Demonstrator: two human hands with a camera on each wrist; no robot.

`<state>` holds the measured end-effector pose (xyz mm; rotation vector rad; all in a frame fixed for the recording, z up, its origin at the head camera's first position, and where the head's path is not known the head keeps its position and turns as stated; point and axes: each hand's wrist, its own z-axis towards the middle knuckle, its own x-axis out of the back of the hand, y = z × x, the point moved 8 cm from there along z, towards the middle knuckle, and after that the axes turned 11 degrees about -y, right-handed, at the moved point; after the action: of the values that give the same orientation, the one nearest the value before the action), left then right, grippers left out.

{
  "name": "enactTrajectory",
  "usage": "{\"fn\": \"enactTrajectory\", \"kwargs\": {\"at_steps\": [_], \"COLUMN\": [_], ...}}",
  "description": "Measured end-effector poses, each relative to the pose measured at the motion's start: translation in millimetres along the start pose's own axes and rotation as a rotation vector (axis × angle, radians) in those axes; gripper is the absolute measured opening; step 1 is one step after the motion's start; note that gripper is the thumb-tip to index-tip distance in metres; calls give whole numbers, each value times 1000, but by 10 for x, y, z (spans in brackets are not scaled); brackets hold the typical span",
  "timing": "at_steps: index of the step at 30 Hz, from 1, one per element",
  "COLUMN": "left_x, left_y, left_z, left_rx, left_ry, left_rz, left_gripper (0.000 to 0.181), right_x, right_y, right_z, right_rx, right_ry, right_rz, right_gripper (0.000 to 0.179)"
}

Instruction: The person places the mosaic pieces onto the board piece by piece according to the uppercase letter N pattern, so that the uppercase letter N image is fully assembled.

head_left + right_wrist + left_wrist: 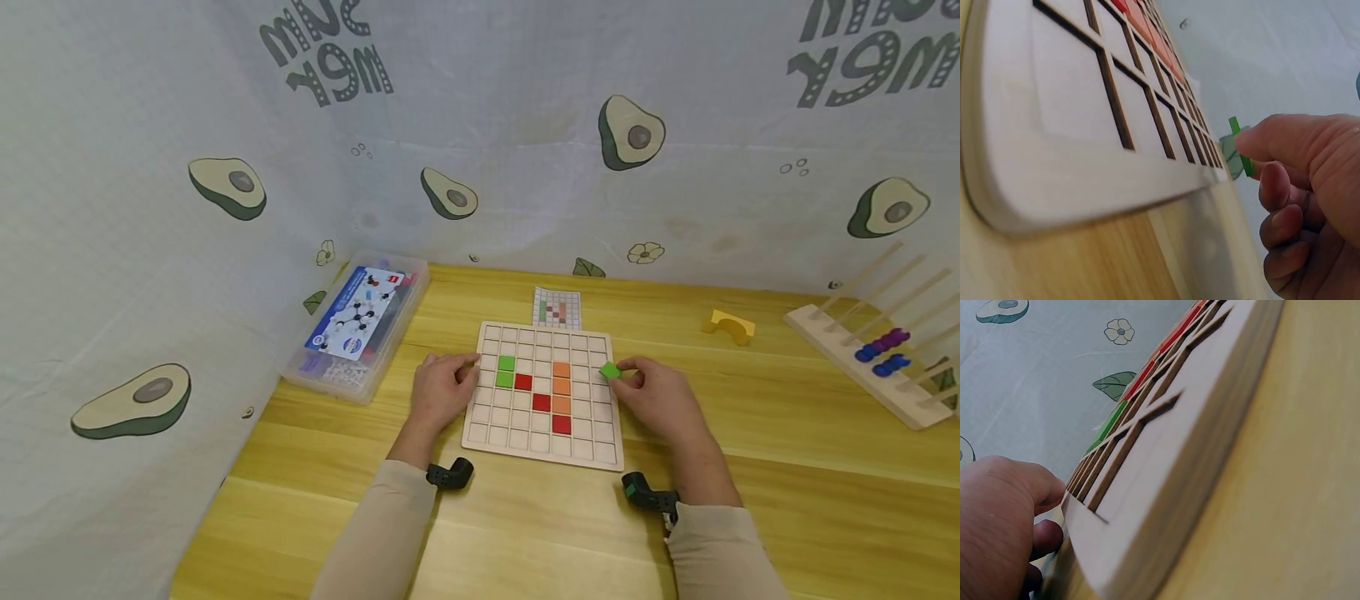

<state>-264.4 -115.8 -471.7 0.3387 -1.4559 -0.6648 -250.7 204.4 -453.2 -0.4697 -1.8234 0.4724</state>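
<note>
A square wooden grid board (517, 436) lies on the table, with green (506, 363), red (541, 402) and orange (561, 387) square tiles in some of its cells. My left hand (442, 387) holds the board's left edge; the left wrist view shows its fingers partly hidden at the rim. Over the board's right rim, my right hand (663, 398) pinches a loose green square tile (610, 370) between thumb and forefinger. Seen from the right wrist, that green tile (1246, 164) stands on edge, its other fingers curled below.
Behind the board lies a printed pattern card (557, 308). A clear plastic case (356, 321) with a molecule label sits to the left. On the right are a yellow arch block (730, 326) and a wooden peg stand (862, 367) with blue and purple beads. A patterned curtain (525, 125) hangs behind.
</note>
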Motion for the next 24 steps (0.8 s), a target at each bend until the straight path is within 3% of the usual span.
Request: {"fn": "enactTrajectory", "kwargs": {"at_steps": [17, 24], "left_x": [-20, -23], "left_y": [-28, -29], "left_z": [-29, 10], "left_rx": [-11, -6], "left_ry": [-2, -6], "left_rz": [2, 13], "left_gripper": [27, 29], "right_x": [-307, -294], "right_y": [-166, -157], "right_z": [59, 65], "right_rx": [35, 26], "right_ry": [-119, -103], "right_rz": [51, 57], "right_gripper": [39, 41]}}
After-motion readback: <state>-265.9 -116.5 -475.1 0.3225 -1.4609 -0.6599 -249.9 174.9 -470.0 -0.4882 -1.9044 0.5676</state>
